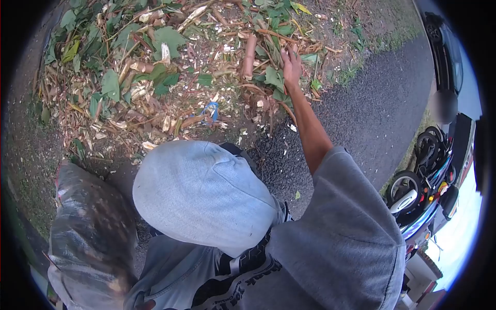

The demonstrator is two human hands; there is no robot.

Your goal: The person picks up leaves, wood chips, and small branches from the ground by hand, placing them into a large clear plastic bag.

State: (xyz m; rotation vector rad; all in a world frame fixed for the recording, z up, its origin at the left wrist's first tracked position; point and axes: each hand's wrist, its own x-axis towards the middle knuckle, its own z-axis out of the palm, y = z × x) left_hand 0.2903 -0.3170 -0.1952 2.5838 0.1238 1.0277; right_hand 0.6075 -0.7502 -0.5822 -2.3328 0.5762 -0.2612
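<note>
My right hand [292, 68] reaches out over the litter of cut plants, palm down, its fingers apart. It rests on or just above stems and green leaves; I cannot make out anything gripped in it. Close to its left lies a thick brown cut stem [249, 56]. A broad green leaf [274, 78] is right beside the wrist. Of my left hand, at most a small brown patch shows at the bottom edge, with no fingers to be made out. Near that patch stands a filled clear plastic bag [90, 227] with dark contents.
Chopped stems, pale chips and leaves [168, 41] cover the ground ahead. A blue scrap [211, 111] lies among them. My bent knee [201, 191] is in front of me. Asphalt [367, 103] runs along the right, with parked motorcycles [421, 170] and a dark car [445, 57] beyond.
</note>
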